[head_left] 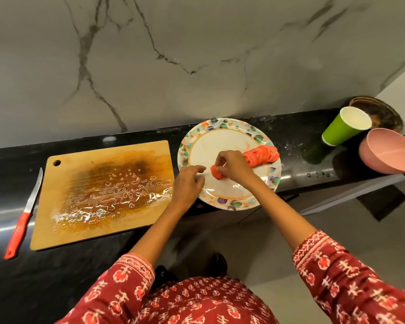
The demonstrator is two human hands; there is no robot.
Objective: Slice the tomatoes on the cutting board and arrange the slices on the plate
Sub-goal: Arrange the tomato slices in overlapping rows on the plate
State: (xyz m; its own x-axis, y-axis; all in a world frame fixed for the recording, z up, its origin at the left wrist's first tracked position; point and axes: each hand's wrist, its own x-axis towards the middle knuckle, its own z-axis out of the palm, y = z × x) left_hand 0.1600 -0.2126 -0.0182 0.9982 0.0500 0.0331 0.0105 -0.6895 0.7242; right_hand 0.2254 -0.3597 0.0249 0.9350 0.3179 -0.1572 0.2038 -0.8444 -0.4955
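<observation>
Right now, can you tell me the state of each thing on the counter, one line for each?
Wooden cutting board: wet with juice and seeds, no tomato on it.
Red-handled knife: lying on the counter, left of the board.
Patterned paper plate: holds slices.
Row of tomato slices: overlapped near the right rim.
Right hand: pinching slices.
Left hand: open.
Green paper cup: upright, empty.
Pink bowl: looks empty.

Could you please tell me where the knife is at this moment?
In the head view the knife lies on the black counter at far left, just left of the wet cutting board, away from both hands.
</observation>
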